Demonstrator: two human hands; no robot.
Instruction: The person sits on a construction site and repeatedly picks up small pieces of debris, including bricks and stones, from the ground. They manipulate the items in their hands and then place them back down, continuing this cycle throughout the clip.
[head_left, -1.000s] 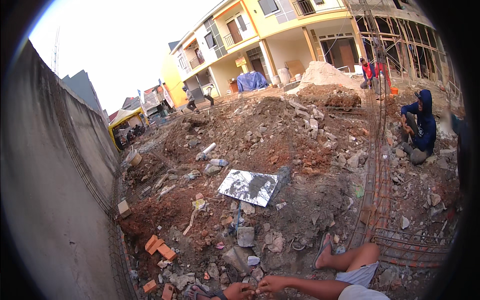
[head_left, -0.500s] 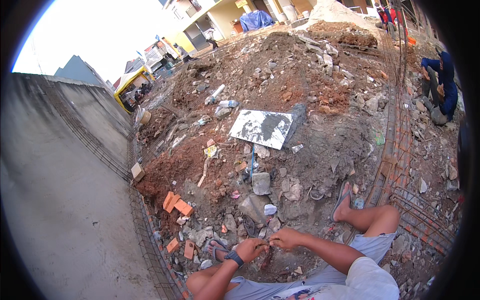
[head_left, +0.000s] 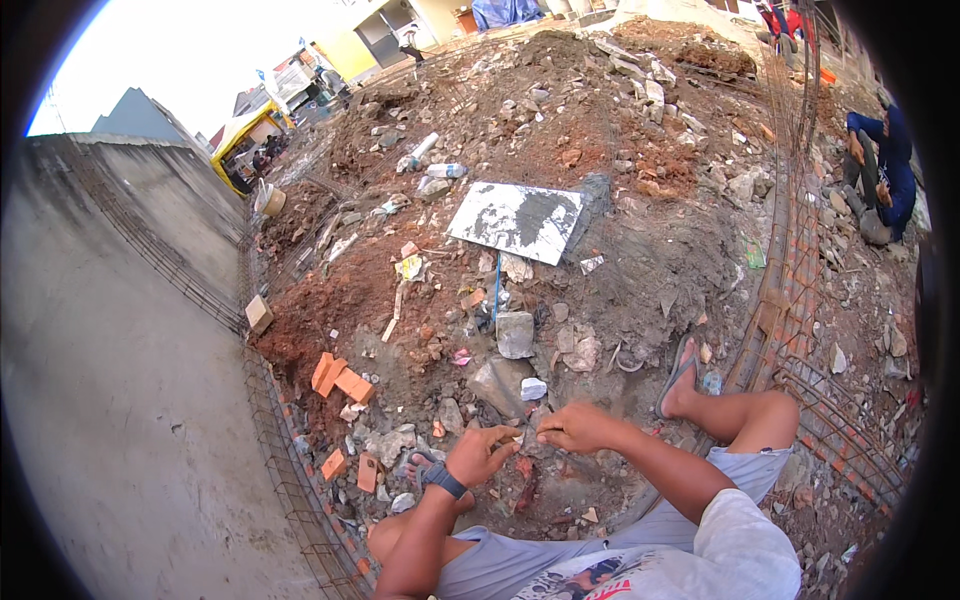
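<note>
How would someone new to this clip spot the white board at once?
From the long grey wall at left, look right across the rubble. Beyond the left hand and right hand lies the white board, flat and four-sided. Its straight edges and dark grey smears set it apart from the rough stones nearby.

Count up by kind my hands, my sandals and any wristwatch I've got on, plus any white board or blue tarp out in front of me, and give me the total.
Left hand and right hand: 2
Sandals: 2
Wristwatch: 1
White board, smeared with grey: 1
Blue tarp: 1
Total: 7
</note>
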